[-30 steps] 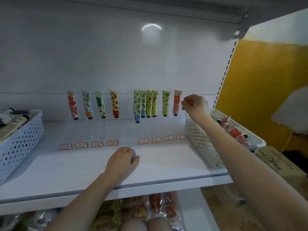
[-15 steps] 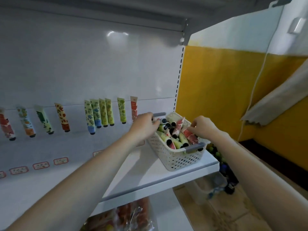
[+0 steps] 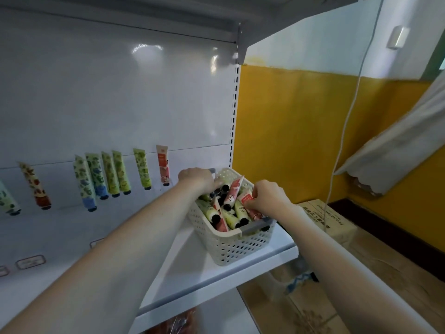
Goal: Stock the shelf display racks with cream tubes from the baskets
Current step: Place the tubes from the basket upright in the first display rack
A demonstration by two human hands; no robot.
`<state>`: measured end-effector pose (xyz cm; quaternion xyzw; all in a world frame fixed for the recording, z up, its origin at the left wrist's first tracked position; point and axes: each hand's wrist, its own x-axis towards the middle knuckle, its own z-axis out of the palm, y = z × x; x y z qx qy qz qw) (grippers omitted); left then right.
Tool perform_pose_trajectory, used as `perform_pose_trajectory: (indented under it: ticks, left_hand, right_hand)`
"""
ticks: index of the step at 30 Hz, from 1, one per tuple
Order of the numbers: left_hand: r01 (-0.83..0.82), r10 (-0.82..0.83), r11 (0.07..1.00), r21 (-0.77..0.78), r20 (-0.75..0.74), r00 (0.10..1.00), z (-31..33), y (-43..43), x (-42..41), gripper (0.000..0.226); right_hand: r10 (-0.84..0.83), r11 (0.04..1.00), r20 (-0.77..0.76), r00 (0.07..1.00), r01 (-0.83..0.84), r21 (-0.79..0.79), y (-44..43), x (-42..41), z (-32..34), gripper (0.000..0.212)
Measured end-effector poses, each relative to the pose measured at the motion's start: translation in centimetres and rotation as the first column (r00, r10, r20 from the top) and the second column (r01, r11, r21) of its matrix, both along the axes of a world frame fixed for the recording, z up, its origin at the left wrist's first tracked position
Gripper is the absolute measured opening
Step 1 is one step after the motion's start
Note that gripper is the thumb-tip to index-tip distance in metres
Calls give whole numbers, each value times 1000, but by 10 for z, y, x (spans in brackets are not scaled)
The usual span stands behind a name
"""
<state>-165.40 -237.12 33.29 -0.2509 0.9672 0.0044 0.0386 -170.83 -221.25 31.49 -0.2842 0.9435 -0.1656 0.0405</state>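
A white perforated basket full of cream tubes stands at the right end of the white shelf. My left hand reaches into the basket's far side, fingers down among the tubes; what it holds is hidden. My right hand pinches a red-and-white tube at the basket's near right. Several tubes hang along the rack on the back panel: a red-white one, green ones and blue-green ones.
Price labels line the shelf's back strip. A cardboard box sits on the floor to the right, against a yellow wall. A white cord hangs down there. Packaged goods lie on the shelf below.
My view swung right from the rack to the basket. Both hands moved from the shelf and rack into the basket; my right hand now pinches a red-and-white tube.
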Motion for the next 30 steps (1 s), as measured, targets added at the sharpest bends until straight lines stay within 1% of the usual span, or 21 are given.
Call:
perform_pose_trajectory:
  ticks: [6,11,13,15,16,18,19,20,21,24,26,28,30]
  left_hand:
    - [86,-88,996,28,92,992,7,-9,3,52]
    - [155,-149,987,-34,153,977,9,-3,0,43]
    - [153,-147,988,-27,151,978,10,-3,-1,43]
    - [135,-133,991,-8,126,983,9,-6,-6,41]
    - [120,-120,993,8,109,987,7,-6,-9,42]
    - [89,-90,996,21,70,993,4,-4,-16,59]
    - [83,-83,997,1,58,995,2,-2,-17,69]
    - [84,-83,996,-19,50,995,0,0,-19,74]
    - [92,-91,996,-22,36,995,-3,-1,-22,73]
    - [115,-119,989,96,30,993,-5,-9,-26,46]
    - [105,-112,985,135,44,993,-2,-9,-24,38]
    - [103,-107,990,94,33,994,3,-2,-22,38]
    - [122,-122,992,39,4,993,7,5,-20,34]
  right_hand:
    - [13,1000,13,1000,-13,-21,1,2,2,21]
    - [17,1000,-19,1000,-17,-8,1,2,1,22]
    - [15,1000,-31,999,-16,-3,1,2,0,24]
    - [9,1000,-36,999,-10,-2,0,1,-2,30]
    - [6,1000,-33,999,-6,-6,-1,1,-2,31]
    - [-1,1000,-26,1000,0,-15,-2,0,-3,32]
    - [-3,1000,-21,1000,3,-20,-1,0,-3,33]
    - [-3,1000,-17,1000,3,-27,-1,0,-4,33]
    - [-3,999,-14,1000,2,-33,0,-1,-4,34]
    - [-5,999,-12,1000,5,-45,1,0,-4,35]
    - [-5,998,-17,1000,4,-62,2,1,-4,35]
    - [-5,997,-11,1000,4,-79,2,1,-5,34]
    - [-7,996,-2,1000,7,-93,2,1,-5,33]
